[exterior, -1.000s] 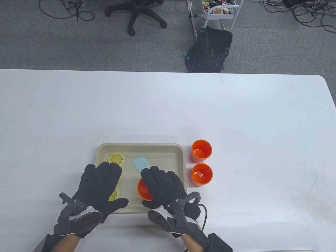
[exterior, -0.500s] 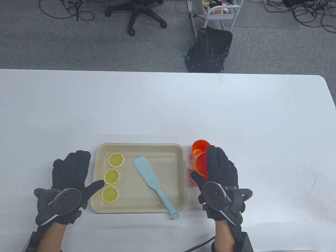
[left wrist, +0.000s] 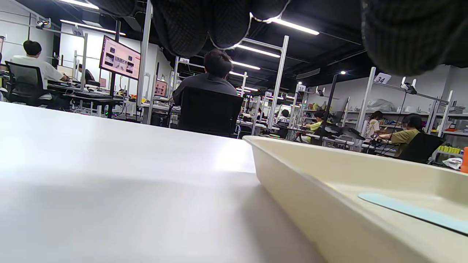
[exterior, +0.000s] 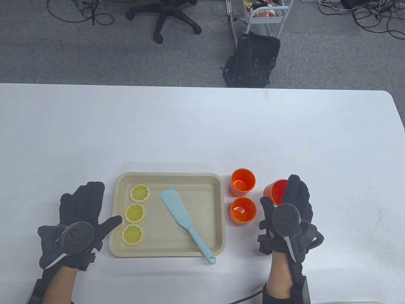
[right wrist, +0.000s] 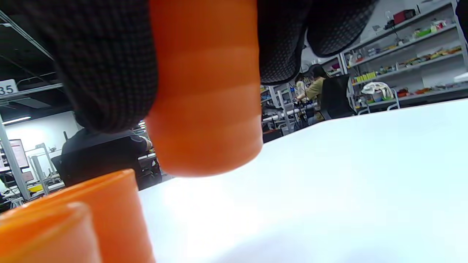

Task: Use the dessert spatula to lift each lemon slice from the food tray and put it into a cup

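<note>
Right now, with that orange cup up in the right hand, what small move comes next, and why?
Probably set the held cup down on the table: the right hand grips it clear of the surface, beside two standing cups, while the spatula lies untouched.

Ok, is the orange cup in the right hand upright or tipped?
Tipped: held cup shows its mouth sideways, gripped by the right hand, its base off the table.
</note>
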`<action>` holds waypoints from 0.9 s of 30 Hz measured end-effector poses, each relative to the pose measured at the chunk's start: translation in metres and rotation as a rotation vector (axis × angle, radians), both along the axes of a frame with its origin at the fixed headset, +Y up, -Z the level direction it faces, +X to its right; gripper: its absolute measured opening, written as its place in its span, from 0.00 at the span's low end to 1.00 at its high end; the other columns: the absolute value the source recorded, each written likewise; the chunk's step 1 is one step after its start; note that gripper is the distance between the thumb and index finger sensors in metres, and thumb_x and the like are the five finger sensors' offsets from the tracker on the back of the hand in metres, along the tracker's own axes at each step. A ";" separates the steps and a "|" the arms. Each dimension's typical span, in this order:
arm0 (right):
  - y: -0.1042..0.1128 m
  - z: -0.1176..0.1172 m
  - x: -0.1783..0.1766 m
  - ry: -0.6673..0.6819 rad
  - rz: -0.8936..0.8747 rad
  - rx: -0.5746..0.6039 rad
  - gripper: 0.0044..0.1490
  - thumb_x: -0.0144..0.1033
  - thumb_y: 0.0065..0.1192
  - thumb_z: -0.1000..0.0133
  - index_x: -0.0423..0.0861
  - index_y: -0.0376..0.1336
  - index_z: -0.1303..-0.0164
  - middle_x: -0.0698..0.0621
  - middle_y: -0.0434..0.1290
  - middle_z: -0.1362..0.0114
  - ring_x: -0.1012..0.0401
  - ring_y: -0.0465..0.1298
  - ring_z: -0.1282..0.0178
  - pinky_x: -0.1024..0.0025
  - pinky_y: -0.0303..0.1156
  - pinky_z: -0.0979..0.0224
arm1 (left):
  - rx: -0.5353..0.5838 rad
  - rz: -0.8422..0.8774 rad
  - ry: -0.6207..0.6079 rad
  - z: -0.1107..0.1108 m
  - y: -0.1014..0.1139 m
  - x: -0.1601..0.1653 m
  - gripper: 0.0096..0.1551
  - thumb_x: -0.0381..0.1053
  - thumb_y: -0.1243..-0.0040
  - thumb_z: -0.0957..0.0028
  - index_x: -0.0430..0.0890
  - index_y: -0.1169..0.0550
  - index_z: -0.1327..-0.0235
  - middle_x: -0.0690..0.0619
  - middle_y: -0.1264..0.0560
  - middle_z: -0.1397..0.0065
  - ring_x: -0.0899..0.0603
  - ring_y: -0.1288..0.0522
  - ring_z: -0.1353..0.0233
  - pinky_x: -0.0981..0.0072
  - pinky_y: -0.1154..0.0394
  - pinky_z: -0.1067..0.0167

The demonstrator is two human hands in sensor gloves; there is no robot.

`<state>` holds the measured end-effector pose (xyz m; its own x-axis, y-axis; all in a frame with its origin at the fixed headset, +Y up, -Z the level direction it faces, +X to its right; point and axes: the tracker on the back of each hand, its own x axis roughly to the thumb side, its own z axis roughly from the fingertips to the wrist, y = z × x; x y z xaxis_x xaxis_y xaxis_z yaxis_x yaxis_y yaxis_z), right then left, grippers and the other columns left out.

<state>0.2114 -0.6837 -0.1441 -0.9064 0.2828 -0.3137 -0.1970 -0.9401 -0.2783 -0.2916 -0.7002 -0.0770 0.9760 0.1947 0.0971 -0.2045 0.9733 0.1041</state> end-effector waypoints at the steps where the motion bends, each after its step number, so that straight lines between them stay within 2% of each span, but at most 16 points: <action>1: -0.004 -0.002 0.001 -0.003 -0.001 -0.012 0.67 0.50 0.85 0.54 0.47 0.46 0.14 0.40 0.54 0.15 0.47 0.71 0.21 0.39 0.62 0.20 | -0.003 -0.001 0.000 0.000 0.000 0.000 0.65 0.77 0.36 0.51 0.49 0.51 0.12 0.42 0.45 0.10 0.26 0.41 0.14 0.21 0.49 0.23; 6: -0.022 -0.012 0.004 -0.014 0.017 -0.085 0.67 0.50 0.85 0.55 0.48 0.47 0.14 0.41 0.54 0.15 0.47 0.71 0.21 0.39 0.62 0.20 | -0.019 0.003 0.001 0.000 0.001 0.000 0.65 0.77 0.36 0.51 0.49 0.51 0.12 0.41 0.45 0.10 0.26 0.40 0.14 0.21 0.49 0.23; 18: -0.044 -0.025 -0.002 0.030 0.062 -0.185 0.67 0.52 0.85 0.55 0.48 0.47 0.14 0.42 0.55 0.15 0.48 0.72 0.21 0.40 0.62 0.20 | -0.040 0.002 0.004 -0.002 0.000 -0.001 0.64 0.77 0.36 0.50 0.49 0.51 0.12 0.41 0.45 0.10 0.26 0.41 0.14 0.21 0.50 0.23; 23: -0.046 -0.025 -0.002 0.045 0.058 -0.199 0.68 0.53 0.85 0.56 0.48 0.46 0.14 0.43 0.54 0.14 0.48 0.72 0.21 0.40 0.62 0.19 | -0.050 -0.003 0.009 -0.003 0.000 -0.001 0.64 0.76 0.36 0.50 0.49 0.51 0.12 0.41 0.45 0.10 0.26 0.40 0.14 0.21 0.49 0.23; 27: -0.042 -0.025 -0.003 0.074 0.045 -0.261 0.70 0.54 0.85 0.55 0.47 0.44 0.13 0.41 0.51 0.13 0.46 0.69 0.19 0.38 0.60 0.19 | -0.065 -0.008 0.016 -0.004 -0.002 -0.002 0.64 0.76 0.35 0.50 0.49 0.51 0.12 0.41 0.45 0.10 0.26 0.40 0.14 0.21 0.49 0.23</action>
